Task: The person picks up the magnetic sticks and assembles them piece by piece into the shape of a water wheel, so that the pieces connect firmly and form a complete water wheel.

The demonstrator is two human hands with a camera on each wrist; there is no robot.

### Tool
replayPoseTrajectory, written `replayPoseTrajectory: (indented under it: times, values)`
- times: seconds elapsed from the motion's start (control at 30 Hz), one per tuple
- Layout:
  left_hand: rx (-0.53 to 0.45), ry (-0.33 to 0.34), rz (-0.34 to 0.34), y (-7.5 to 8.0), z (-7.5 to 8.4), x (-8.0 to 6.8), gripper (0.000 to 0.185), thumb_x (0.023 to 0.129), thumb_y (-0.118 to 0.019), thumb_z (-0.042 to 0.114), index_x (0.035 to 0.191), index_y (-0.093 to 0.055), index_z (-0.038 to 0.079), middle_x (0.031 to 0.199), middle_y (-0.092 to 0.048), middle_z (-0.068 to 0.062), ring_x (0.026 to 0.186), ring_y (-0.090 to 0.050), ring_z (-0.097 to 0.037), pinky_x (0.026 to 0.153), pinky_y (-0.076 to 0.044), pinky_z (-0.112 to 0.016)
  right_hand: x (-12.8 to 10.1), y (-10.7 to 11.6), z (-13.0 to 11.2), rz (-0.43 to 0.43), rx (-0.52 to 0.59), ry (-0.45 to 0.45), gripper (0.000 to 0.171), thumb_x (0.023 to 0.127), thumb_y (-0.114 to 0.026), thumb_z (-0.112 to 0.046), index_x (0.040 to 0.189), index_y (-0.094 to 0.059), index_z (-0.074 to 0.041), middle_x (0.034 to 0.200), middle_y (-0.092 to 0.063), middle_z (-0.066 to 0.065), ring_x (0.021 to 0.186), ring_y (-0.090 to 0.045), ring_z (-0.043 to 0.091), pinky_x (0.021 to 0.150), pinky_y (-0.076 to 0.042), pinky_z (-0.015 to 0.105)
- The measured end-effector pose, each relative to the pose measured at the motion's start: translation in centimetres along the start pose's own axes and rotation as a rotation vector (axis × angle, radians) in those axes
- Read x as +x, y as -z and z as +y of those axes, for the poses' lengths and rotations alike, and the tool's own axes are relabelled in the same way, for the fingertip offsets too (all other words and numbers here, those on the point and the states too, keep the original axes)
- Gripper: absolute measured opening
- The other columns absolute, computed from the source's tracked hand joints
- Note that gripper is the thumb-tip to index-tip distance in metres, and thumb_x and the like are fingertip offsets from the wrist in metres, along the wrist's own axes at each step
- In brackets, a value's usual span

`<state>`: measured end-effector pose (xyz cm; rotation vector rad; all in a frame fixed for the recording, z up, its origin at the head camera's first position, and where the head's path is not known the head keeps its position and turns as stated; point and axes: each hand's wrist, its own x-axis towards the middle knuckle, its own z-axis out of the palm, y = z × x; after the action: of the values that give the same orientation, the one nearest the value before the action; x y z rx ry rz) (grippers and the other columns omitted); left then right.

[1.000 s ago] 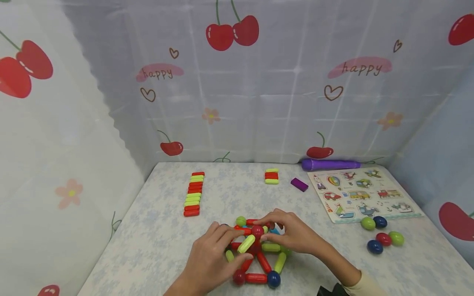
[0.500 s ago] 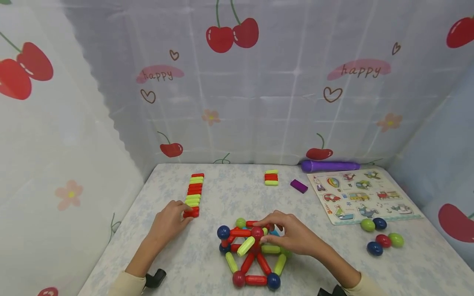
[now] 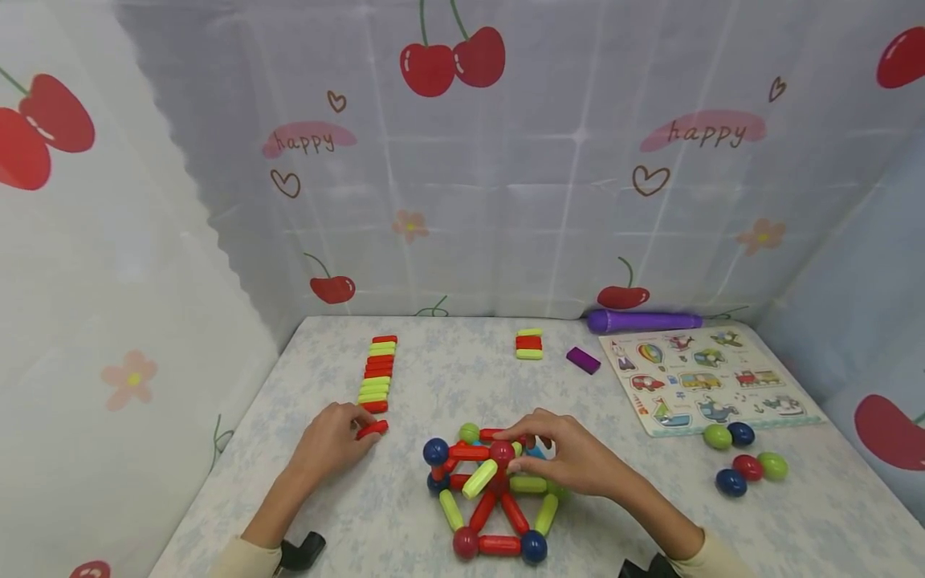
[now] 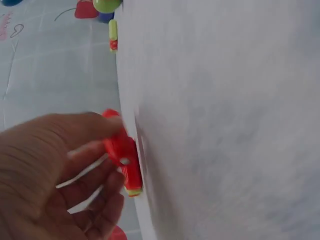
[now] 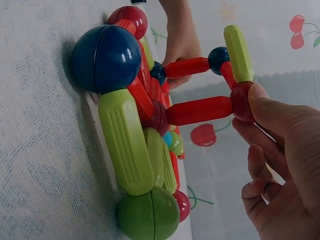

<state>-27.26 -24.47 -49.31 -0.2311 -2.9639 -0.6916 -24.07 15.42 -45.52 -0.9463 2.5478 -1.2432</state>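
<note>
My left hand pinches a red magnetic stick between thumb and fingers, just in front of a row of red and yellow-green sticks. The left wrist view shows that red stick up close. At the table's front centre stands a frame of balls and sticks, built in two levels. My right hand holds the red ball at its top between thumb and fingers. A yellow-green stick juts from this ball toward me. Part of the frame's far side is hidden by the right hand.
Several loose balls lie at the right, beside a picture board. A purple microphone-shaped toy lies along the back. A purple block and a small group of sticks sit at the back centre.
My left hand has left the frame, gone to the row of sticks at the left and drawn the nearest red stick away from it. The right hand stays on the red ball.
</note>
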Motion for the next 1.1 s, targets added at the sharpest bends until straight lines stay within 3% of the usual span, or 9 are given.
replayPoseTrajectory:
  times: [0.1,0.23,0.37,0.47,0.57,0.67,0.83,1.1]
  values:
    - [-0.155,0.011,0.017,0.4,1.0,-1.0,0.022,0.086,-0.093,0.018,0.104,-0.083,0.012,0.095,-0.075,0.004,0.090,-0.065,-0.018,0.080,-0.059,-0.037,0.0,0.1,-0.1,0.000,-0.001,0.001,0.039,0.098,-0.080,-0.037,0.134,-0.077,-0.022,0.105,-0.072,-0.004,0.089,-0.059,0.030,0.072,-0.050,0.032]
    - [-0.420,-0.023,0.008,1.5,3.6,-3.3,0.019,0.090,-0.091,0.024,0.105,-0.080,0.019,0.103,-0.076,0.008,0.101,-0.070,-0.025,0.094,-0.060,-0.045,0.0,0.2,0.0,0.006,-0.002,0.019,0.040,0.098,-0.081,-0.037,0.135,-0.077,-0.023,0.106,-0.072,-0.009,0.089,-0.059,0.030,0.072,-0.050,0.033]
    - [-0.643,-0.123,-0.098,2.4,6.4,-5.7,0.018,0.095,-0.086,0.028,0.109,-0.077,0.020,0.106,-0.076,0.006,0.106,-0.070,-0.022,0.100,-0.058,-0.042,0.0,0.3,0.1,0.011,0.004,0.041,0.039,0.097,-0.081,-0.037,0.134,-0.077,-0.023,0.108,-0.072,-0.013,0.089,-0.059,0.029,0.073,-0.051,0.034]
    - [-0.739,-0.185,-0.210,2.3,8.0,-7.1,0.018,0.098,-0.082,0.026,0.113,-0.077,0.018,0.108,-0.077,0.003,0.105,-0.070,-0.017,0.098,-0.058,-0.039,0.1,0.3,0.2,0.011,0.007,0.048,0.039,0.098,-0.081,-0.037,0.134,-0.077,-0.022,0.109,-0.073,-0.013,0.090,-0.059,0.029,0.074,-0.051,0.034]
    - [-0.772,-0.196,-0.314,1.3,9.1,-8.0,0.016,0.099,-0.081,0.026,0.113,-0.077,0.020,0.109,-0.077,0.002,0.102,-0.069,-0.021,0.091,-0.059,-0.038,0.1,0.3,0.2,0.009,0.003,0.034,0.039,0.098,-0.080,-0.037,0.134,-0.077,-0.024,0.111,-0.073,-0.013,0.090,-0.060,0.030,0.073,-0.051,0.035]
    - [-0.743,-0.212,-0.371,-0.3,9.3,-8.3,0.015,0.098,-0.082,0.030,0.112,-0.078,0.025,0.107,-0.077,0.006,0.095,-0.067,-0.025,0.080,-0.058,-0.032,0.1,0.1,0.1,0.005,-0.001,0.019,0.038,0.098,-0.080,-0.038,0.134,-0.077,-0.025,0.110,-0.073,-0.011,0.090,-0.060,0.030,0.074,-0.051,0.035]
    - [-0.715,-0.263,-0.402,-2.5,9.3,-8.4,0.014,0.095,-0.085,0.029,0.108,-0.079,0.028,0.105,-0.077,0.004,0.083,-0.064,-0.020,0.065,-0.050,-0.023,0.0,0.0,0.2,0.007,-0.004,0.025,0.038,0.098,-0.080,-0.038,0.134,-0.077,-0.025,0.107,-0.073,-0.006,0.090,-0.060,0.030,0.074,-0.051,0.035]
    - [-0.730,-0.270,-0.411,-3.2,9.6,-8.6,0.013,0.095,-0.085,0.024,0.107,-0.080,0.024,0.105,-0.076,0.009,0.079,-0.063,-0.019,0.062,-0.047,-0.021,0.0,-0.1,0.2,0.017,0.005,0.051,0.038,0.098,-0.080,-0.036,0.134,-0.077,-0.024,0.108,-0.072,-0.013,0.088,-0.059,0.029,0.072,-0.051,0.034]
